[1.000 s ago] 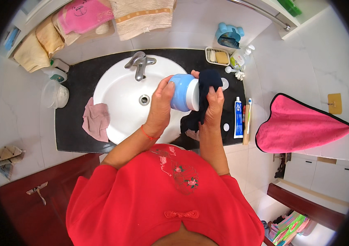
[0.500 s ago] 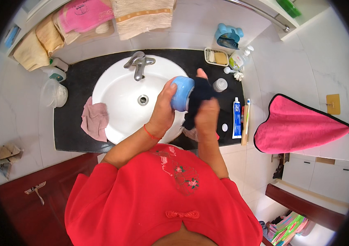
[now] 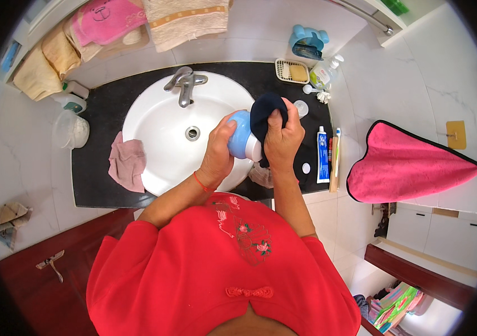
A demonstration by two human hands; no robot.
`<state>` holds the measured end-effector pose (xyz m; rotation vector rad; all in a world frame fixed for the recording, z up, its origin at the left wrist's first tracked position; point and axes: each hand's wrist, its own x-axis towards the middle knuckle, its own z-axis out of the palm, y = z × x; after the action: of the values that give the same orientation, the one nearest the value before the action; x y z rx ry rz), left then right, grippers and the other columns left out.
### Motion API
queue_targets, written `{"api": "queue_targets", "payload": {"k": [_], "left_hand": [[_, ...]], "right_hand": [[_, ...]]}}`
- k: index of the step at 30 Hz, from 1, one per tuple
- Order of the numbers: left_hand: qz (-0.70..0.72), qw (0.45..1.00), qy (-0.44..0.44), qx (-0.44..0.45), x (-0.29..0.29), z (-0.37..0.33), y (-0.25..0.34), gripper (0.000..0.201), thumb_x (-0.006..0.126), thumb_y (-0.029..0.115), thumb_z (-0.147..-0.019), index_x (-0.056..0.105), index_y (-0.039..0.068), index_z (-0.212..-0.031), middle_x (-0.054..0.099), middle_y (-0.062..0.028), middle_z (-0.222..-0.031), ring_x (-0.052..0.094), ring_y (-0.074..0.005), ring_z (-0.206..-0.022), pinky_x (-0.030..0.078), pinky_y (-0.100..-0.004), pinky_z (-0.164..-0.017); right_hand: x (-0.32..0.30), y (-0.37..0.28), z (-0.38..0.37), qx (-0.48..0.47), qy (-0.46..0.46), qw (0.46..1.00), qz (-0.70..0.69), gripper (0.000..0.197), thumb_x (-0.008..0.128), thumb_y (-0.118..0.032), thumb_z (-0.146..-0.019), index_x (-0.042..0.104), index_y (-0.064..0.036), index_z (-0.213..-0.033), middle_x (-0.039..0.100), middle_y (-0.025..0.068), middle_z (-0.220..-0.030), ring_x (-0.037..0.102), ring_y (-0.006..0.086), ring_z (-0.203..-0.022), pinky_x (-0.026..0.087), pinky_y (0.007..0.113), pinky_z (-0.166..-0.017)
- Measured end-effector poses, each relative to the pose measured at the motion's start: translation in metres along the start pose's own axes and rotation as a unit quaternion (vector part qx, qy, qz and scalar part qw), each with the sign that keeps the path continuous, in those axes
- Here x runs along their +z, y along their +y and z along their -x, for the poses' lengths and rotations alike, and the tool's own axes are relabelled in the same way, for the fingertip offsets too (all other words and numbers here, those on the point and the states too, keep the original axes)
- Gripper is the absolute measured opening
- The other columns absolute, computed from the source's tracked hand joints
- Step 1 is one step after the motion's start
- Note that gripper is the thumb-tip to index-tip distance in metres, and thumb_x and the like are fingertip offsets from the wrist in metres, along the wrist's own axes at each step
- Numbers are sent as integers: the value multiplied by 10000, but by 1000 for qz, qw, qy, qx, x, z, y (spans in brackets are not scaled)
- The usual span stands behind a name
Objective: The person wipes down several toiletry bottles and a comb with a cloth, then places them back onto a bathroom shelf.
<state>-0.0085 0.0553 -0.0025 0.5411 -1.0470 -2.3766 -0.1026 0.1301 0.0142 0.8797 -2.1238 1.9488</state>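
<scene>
A rounded blue bottle (image 3: 239, 135) with a white end (image 3: 254, 150) is gripped in my left hand (image 3: 217, 152), over the right side of the sink. Beside it, my right hand (image 3: 285, 137) has its fingers closed around a dark navy cloth (image 3: 266, 112), thumb on top. The cloth lies against the bottle's right side, and part of it hangs below my thumb. My right palm and some fingers are hidden behind the cloth.
A white basin (image 3: 160, 126) with a metal faucet (image 3: 184, 84) is set in a black counter (image 3: 95, 173). A pink cloth (image 3: 127, 163) drapes over its left rim. Rightward are a soap dish (image 3: 291, 63), a clear jar (image 3: 301, 107), toothpaste (image 3: 322, 154) and a hanging pink towel (image 3: 401, 168).
The bottle has tilted, so its white end now shows at the lower right. My right hand and the cloth, blurred before, have shifted up along the bottle's side. The view has moved slightly.
</scene>
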Motion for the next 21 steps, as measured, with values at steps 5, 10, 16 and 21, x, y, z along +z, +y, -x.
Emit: {"api": "queue_targets", "payload": {"k": [5, 10, 16, 21], "left_hand": [[115, 985, 18, -124, -12, -9, -8, 479, 440, 397, -861, 535, 12, -1129, 620, -126, -1018, 619, -238, -911, 494, -359, -818], [194, 959, 35, -204, -3, -6, -5, 497, 435, 443, -844, 572, 34, -1091, 632, -128, -1038, 626, -255, -946, 504, -380, -831], [134, 977, 67, -153, -6, -12, -2, 468, 431, 408, -872, 554, 16, -1096, 615, -124, -1043, 604, -227, -970, 481, -349, -856], [-178, 981, -18, 73, -9, -5, -4, 420, 401, 270, -892, 554, -50, -1117, 594, -75, -953, 529, -110, -878, 434, -255, -776]], "right_hand": [[-3, 26, -8, 133, -11, 988, -76, 307, 547, -269, -910, 587, 10, -1031, 631, 76, -875, 557, 116, -799, 448, 257, -736], [-16, 61, -5, 313, 29, 766, -561, 470, 382, -396, -951, 488, 10, -1162, 590, 170, -1106, 586, 269, -1013, 461, 382, -922], [-33, 29, -15, 171, 64, 815, -550, 486, 288, -412, -971, 461, -12, -1187, 544, 150, -1192, 533, 283, -1108, 419, 421, -979], [-4, 16, 15, 11, -74, 996, -53, 327, 485, -224, -859, 569, 45, -1023, 607, 132, -980, 574, 221, -897, 436, 334, -818]]}}
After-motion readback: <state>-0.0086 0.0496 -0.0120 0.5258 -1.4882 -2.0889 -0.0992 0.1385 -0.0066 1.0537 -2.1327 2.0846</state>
